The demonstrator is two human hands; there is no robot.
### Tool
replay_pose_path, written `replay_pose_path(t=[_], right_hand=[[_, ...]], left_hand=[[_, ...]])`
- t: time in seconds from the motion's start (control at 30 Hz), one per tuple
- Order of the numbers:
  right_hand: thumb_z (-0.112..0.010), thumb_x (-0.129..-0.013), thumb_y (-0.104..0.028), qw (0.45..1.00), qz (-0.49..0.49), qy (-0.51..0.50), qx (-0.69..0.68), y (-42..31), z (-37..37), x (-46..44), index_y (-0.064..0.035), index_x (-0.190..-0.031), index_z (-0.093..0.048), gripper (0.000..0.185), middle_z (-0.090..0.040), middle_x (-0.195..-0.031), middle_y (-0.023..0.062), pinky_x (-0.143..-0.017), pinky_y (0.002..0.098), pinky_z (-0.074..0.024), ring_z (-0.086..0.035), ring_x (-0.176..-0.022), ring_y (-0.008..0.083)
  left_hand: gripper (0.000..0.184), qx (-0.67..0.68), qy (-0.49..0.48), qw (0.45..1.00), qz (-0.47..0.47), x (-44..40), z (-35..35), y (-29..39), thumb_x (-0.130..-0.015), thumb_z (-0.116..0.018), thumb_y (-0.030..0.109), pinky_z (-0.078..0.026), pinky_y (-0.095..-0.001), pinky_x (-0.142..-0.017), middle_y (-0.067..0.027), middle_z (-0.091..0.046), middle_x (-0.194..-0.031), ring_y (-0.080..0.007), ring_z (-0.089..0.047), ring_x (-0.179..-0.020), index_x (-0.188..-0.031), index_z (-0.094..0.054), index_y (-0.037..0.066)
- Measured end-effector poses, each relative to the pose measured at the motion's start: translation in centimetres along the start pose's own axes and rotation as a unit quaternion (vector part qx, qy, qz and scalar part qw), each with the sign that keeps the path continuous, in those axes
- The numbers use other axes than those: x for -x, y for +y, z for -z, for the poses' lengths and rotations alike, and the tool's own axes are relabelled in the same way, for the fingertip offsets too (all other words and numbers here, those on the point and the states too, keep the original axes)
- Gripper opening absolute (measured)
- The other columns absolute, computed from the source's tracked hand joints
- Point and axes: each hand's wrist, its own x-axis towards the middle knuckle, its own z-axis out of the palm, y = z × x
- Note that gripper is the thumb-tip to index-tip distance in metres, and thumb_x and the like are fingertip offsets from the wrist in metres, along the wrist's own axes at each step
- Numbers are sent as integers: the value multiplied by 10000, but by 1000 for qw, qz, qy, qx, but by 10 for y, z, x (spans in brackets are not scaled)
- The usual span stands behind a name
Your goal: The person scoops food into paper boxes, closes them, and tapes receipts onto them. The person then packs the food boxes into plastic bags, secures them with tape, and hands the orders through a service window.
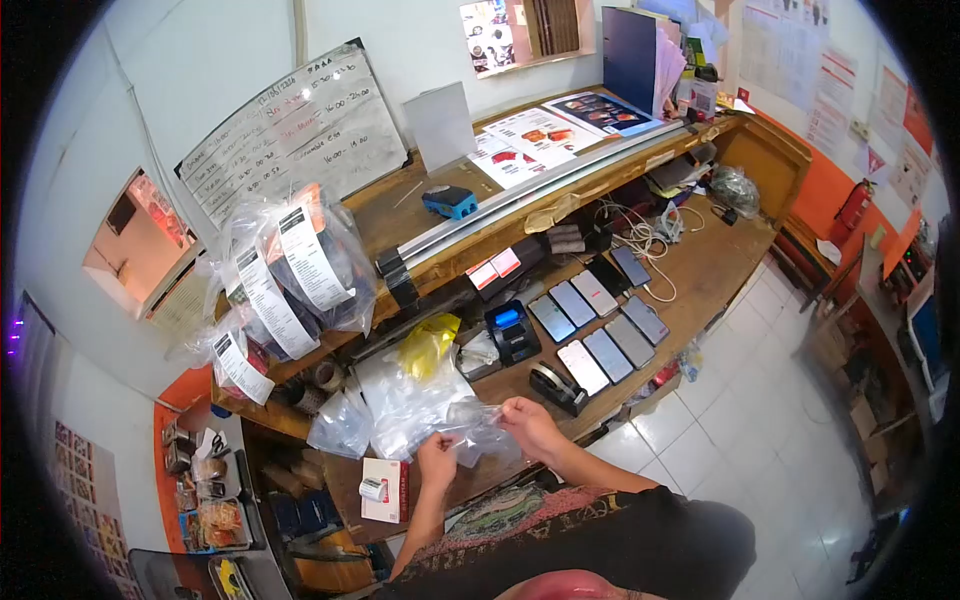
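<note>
My left hand [437, 461] is closed on the near left edge of a clear plastic bag [480, 436]. The bag's right side is pinched in my right hand [531, 428]. Beneath and behind the bag lie more clear plastic sheets [395, 395] on the wooden desk, with a crumpled yellow bag [430, 346] at their far end. Just left of my left hand is a red and white box [386, 490] with a small white item on it. A black tape dispenser [558, 387] stands to the right of my right hand.
Several phones [603, 356] lie in rows on the desk's right part, near white cables [640, 240]. A black device [512, 332] stands behind the dispenser. The raised shelf holds bagged parcels with receipts [300, 262], a blue-black object [450, 202] and printed menus [540, 135].
</note>
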Motion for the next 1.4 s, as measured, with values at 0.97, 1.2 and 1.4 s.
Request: replay_pose_path(t=[0.97, 1.2, 1.4], right_hand=[[-758, -768, -44, 834, 184, 73, 516, -40, 11, -35, -45, -844, -686, 105, -374, -586, -91, -481, 224, -241, -308, -543, 31], [-745, -784, -41, 853, 176, 74, 486, -47, -16, -39, -51, -861, -690, 95, -381, -593, -94, -485, 217, -243, -306, -554, 26], [-703, -814, -27, 864, 174, -11, 473, -39, -30, -33, -32, -910, -669, 102, -432, -623, -87, -490, 216, -275, -331, -565, 25]], left_hand=[[160, -267, 351, 876, -194, 27, 2, 50, -726, -640, -29, -392, -446, -543, -164, -534, -668, -354, -522, -601, -645, -504, 1], [155, -331, 402, 821, -236, 25, 5, 77, -774, -705, 61, -443, -350, -602, -109, -583, -892, -300, -552, -677, -854, -575, 39], [212, -332, 116, 893, -281, 12, -22, 54, -730, -695, 15, -481, -329, -665, -75, -589, -1004, -275, -590, -767, -910, -583, 11]])
